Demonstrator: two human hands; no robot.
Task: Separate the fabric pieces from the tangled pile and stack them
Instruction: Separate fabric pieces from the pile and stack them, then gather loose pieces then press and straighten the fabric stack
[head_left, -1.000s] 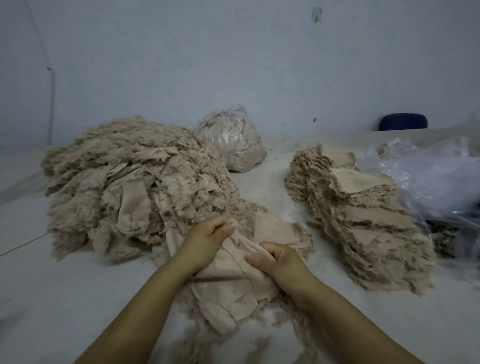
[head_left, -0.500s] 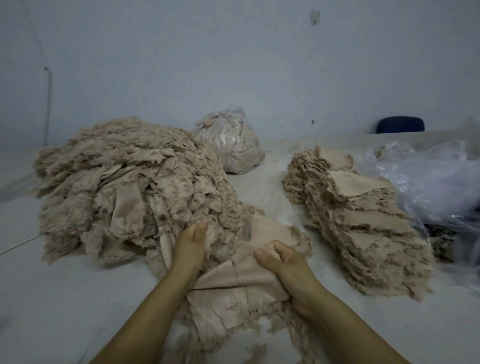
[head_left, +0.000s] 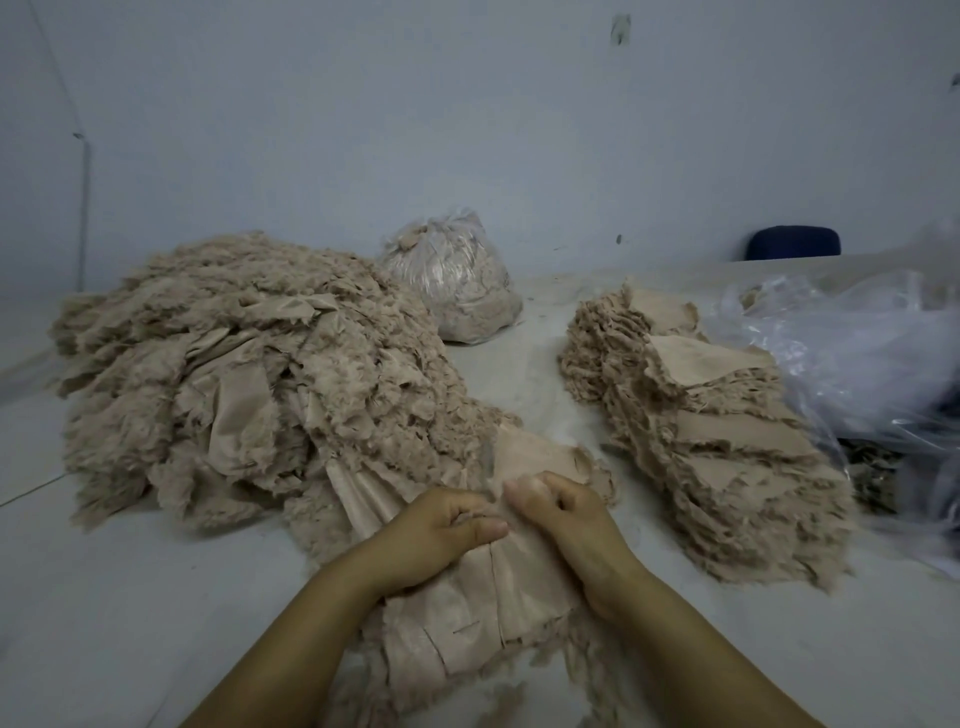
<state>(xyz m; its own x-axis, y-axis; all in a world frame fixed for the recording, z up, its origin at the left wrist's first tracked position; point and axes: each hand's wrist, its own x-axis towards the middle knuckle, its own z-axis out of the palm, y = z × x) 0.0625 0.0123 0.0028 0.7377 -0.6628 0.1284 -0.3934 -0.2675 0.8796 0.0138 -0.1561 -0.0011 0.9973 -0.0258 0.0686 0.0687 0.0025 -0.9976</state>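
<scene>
A big tangled pile of beige frayed fabric pieces covers the left of the table. To the right lies a long layered stack of flat beige pieces. In front of me sits a small bunch of fabric pieces pulled from the pile's near edge. My left hand grips this bunch with curled fingers and its thumb pressed across the top. My right hand pinches the same fabric just beside it, thumb nearly touching the left thumb.
A clear plastic bag stuffed with beige scraps stands at the back centre. Crumpled clear plastic sheeting lies at the right edge, with a dark blue chair back behind the table. Loose fibres litter the grey tabletop.
My left hand came back from the pile's edge and closed on the bunch next to my right hand. The two hands have drawn together on the fabric.
</scene>
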